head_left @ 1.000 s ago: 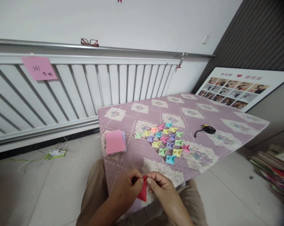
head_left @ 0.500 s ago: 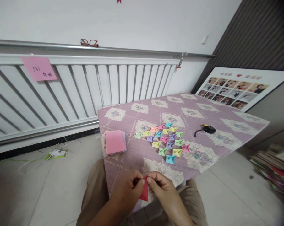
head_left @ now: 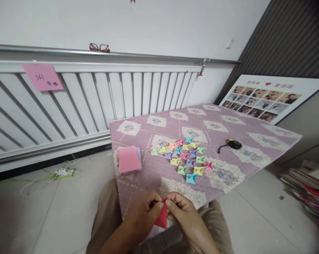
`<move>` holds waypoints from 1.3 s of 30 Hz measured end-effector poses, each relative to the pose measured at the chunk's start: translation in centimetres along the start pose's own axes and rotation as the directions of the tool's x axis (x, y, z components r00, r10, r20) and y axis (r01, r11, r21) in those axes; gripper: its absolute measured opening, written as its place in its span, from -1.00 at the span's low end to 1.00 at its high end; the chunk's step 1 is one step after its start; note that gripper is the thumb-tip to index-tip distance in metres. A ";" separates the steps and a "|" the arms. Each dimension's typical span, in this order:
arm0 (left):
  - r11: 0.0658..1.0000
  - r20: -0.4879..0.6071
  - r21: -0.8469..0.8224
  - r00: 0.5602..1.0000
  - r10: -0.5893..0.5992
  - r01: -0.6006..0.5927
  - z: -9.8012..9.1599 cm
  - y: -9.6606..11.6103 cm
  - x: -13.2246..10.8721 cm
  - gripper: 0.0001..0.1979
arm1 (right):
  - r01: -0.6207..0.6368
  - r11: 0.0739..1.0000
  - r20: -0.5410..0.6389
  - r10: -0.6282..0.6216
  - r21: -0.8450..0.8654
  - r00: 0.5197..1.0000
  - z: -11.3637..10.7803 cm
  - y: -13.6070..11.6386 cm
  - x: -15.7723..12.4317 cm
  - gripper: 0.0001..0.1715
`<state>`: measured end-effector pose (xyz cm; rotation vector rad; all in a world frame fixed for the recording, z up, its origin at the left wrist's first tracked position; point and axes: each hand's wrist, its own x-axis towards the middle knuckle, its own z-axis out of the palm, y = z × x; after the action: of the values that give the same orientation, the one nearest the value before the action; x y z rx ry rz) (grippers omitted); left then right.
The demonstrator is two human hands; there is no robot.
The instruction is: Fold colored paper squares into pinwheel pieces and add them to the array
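A red folded paper (head_left: 162, 217) is held over the table's near edge, its wide end pointing down toward me. My left hand (head_left: 146, 213) pinches its upper left side between thumb and fingers. On the other side, my right hand (head_left: 182, 211) grips the top tip, thumb against the fold. Fingers cover part of the upper folds. Beyond my hands, several small folded paper pieces (head_left: 184, 156) in green, yellow, blue, purple and pink stand in slanting rows. To their left lies a stack of paper squares (head_left: 129, 159), pink on top.
A flowered purple cloth covers the table (head_left: 149, 176). A black coiled cable (head_left: 234, 144) lies at the right. Behind stand a white radiator (head_left: 96, 102) and glasses (head_left: 99, 47) on its pipe. A power strip (head_left: 63, 173) sits on the floor at left, a photo board (head_left: 270, 97) at right.
The red paper's lower end has tilted and shows slightly more of its face. Both hands keep their pinch in nearly the same place. The other papers have not moved.
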<state>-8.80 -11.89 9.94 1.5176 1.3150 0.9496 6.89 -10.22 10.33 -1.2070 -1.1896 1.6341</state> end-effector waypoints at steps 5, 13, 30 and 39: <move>0.999 -0.023 0.047 1.000 0.011 -0.010 0.4 -0.3 0.1 -0.84 | 0.143 0.974 -0.068 -0.157 -0.177 0.985 0.7 -0.6 -0.3 -0.55; 1.000 -0.035 -0.003 0.999 -0.007 0.007 0.3 -0.2 0.1 -0.85 | 0.128 0.968 -0.006 -0.132 -0.215 0.991 0.5 -0.8 0.1 -0.58; 0.993 0.008 -0.106 0.998 -0.061 0.062 0.0 0.4 0.1 -0.81 | -0.016 0.999 0.000 0.016 0.034 1.000 0.3 0.0 0.2 -0.53; 0.958 0.122 -0.254 0.987 -0.107 0.136 -0.5 0.7 0.1 -0.71 | -0.119 0.970 0.013 0.119 0.214 0.993 0.9 -0.8 -0.2 -0.50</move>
<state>-9.01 -11.74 10.73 1.2524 1.1429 0.9109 6.10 -10.42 11.23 -1.1584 -0.9275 1.8003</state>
